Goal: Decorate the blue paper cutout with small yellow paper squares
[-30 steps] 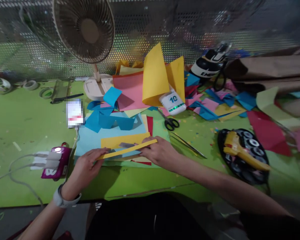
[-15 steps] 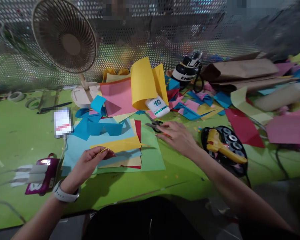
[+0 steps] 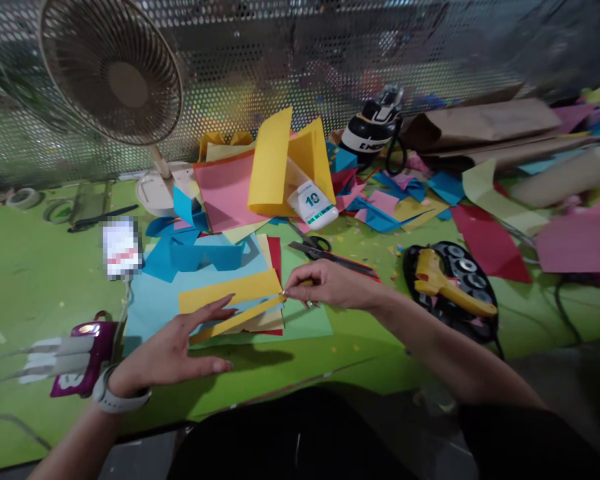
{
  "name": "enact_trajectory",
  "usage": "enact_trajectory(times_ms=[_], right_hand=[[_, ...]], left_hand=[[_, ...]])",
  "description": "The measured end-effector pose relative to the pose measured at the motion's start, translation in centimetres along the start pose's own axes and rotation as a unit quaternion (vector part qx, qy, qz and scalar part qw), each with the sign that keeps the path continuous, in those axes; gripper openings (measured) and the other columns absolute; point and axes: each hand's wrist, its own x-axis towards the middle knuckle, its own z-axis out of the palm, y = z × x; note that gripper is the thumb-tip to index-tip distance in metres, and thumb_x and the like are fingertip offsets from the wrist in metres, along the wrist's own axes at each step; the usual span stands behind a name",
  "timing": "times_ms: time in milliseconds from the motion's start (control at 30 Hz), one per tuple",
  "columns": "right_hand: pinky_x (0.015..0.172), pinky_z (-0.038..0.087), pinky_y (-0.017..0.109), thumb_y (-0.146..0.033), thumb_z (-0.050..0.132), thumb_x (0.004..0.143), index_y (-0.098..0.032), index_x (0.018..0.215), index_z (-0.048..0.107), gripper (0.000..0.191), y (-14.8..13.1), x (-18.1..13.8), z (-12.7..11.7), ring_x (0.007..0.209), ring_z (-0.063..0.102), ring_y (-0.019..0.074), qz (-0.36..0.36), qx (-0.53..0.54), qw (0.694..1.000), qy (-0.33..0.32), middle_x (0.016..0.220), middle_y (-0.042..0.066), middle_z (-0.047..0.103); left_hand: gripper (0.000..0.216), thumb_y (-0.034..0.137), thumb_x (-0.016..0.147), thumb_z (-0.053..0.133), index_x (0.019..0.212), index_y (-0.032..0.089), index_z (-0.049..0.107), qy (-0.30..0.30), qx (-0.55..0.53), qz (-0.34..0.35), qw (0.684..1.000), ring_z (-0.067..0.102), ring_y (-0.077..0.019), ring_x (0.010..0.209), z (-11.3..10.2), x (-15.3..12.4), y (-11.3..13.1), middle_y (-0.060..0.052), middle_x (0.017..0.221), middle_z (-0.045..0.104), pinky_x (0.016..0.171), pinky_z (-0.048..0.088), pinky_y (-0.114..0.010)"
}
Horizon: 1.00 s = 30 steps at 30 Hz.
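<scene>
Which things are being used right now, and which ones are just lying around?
Seems in use:
- yellow strip, one end pinched by the right hand, the other beside the open left hand
- yellow sheet, lying next to the strip

Probably just lying around:
- fan
- black-and-white bottle
- yellow tool
- purple power strip

A beige fan (image 3: pixel 128 85) stands before a perforated metal screen (image 3: pixel 250 60).
</scene>
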Motion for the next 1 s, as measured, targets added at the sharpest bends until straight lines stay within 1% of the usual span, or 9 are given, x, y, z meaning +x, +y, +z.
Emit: enact_trajectory(times_ms=[100,167,233,433,567,633,733,867,1000], right_hand=[[0.057,0.039,0.021,-0.040,0.063,0.083,-0.015,0.083,0.069,0.026,-1.2,0.6,0.7,0.059,0.051,0.0085,-0.024,-0.061,0.993,-0.093,0.068,-0.002,0.062],[0.060,0.039,0.020,-0.036,0.062,0.084,-0.015,0.084,0.070,0.023,-1.6,1.1,1.3,0.064,0.052,0.0090,-0.045,-0.091,0.989,-0.110,0.072,-0.001,0.064],[0.061,0.038,0.021,-0.036,0.061,0.085,-0.014,0.085,0.071,0.024,-1.7,1.6,1.8,0.066,0.052,0.0096,-0.051,-0.108,0.987,-0.109,0.073,-0.001,0.064],[0.053,0.036,0.021,-0.051,0.066,0.078,-0.015,0.078,0.066,0.036,-0.8,2.4,2.4,0.055,0.048,0.0090,-0.017,-0.058,0.998,-0.021,0.062,-0.003,0.058],[0.053,0.039,0.024,-0.055,0.059,0.082,-0.016,0.077,0.063,0.039,-0.1,1.7,0.7,0.055,0.051,0.0112,-0.027,-0.080,0.993,0.087,0.063,0.000,0.060],[0.056,0.038,0.025,-0.050,0.054,0.086,-0.017,0.079,0.064,0.035,0.5,0.4,-1.0,0.057,0.052,0.0125,-0.039,-0.177,0.967,0.180,0.067,0.001,0.062],[0.059,0.037,0.027,-0.041,0.048,0.090,-0.019,0.082,0.067,0.029,2.0,-2.5,-3.4,0.064,0.056,0.0158,0.002,-0.357,0.892,0.276,0.074,0.004,0.066],[0.062,0.039,0.029,-0.035,0.047,0.089,-0.021,0.082,0.068,0.027,4.4,-6.0,-4.7,0.073,0.061,0.0195,0.074,-0.469,0.829,0.295,0.080,0.006,0.067],[0.062,0.041,0.029,-0.036,0.050,0.087,-0.022,0.080,0.068,0.024,5.2,-7.4,-4.3,0.073,0.062,0.0192,0.108,-0.472,0.833,0.268,0.083,0.004,0.067]], left_hand=[[0.064,0.039,0.086,0.064,0.144,0.028,0.042,-0.049,-0.093,0.002,0.994,0.059,-0.0261,0.121,0.5,1.7,1.1,-0.010,0.132,0.062,0.101,0.047,-0.042],[0.040,0.040,0.089,0.059,0.125,0.022,0.061,-0.047,-0.139,-0.016,0.989,0.066,-0.0244,0.109,1.5,3.2,1.4,-0.010,0.118,0.070,0.092,0.052,-0.037],[0.031,0.043,0.088,0.060,0.103,0.018,0.069,-0.040,-0.200,-0.039,0.978,0.072,-0.0218,0.087,2.5,4.4,1.5,-0.009,0.094,0.075,0.078,0.056,-0.032],[0.032,0.046,0.076,0.073,0.081,0.015,0.068,-0.015,-0.341,-0.134,0.930,0.071,-0.0164,0.063,3.6,4.8,1.5,-0.006,0.074,0.075,0.065,0.056,-0.027],[0.031,0.043,0.076,0.075,0.079,0.014,0.066,0.012,-0.385,-0.145,0.912,0.071,-0.0147,0.066,3.4,4.4,1.2,-0.006,0.076,0.075,0.066,0.055,-0.025],[0.032,0.044,0.074,0.076,0.080,0.015,0.064,0.041,-0.405,-0.153,0.900,0.072,-0.0151,0.069,3.3,4.5,0.6,-0.006,0.080,0.075,0.068,0.056,-0.026],[0.037,0.045,0.073,0.078,0.090,0.018,0.061,0.081,-0.434,-0.171,0.881,0.072,-0.0158,0.069,3.2,4.7,-0.2,-0.005,0.081,0.076,0.066,0.056,-0.026],[0.040,0.045,0.073,0.077,0.098,0.019,0.059,0.107,-0.442,-0.177,0.873,0.071,-0.0161,0.067,3.2,5.0,-0.6,-0.003,0.078,0.075,0.064,0.057,-0.027],[0.033,0.045,0.075,0.076,0.088,0.017,0.062,0.117,-0.444,-0.176,0.871,0.071,-0.0163,0.071,3.2,5.1,-0.5,-0.004,0.078,0.075,0.066,0.056,-0.026]])
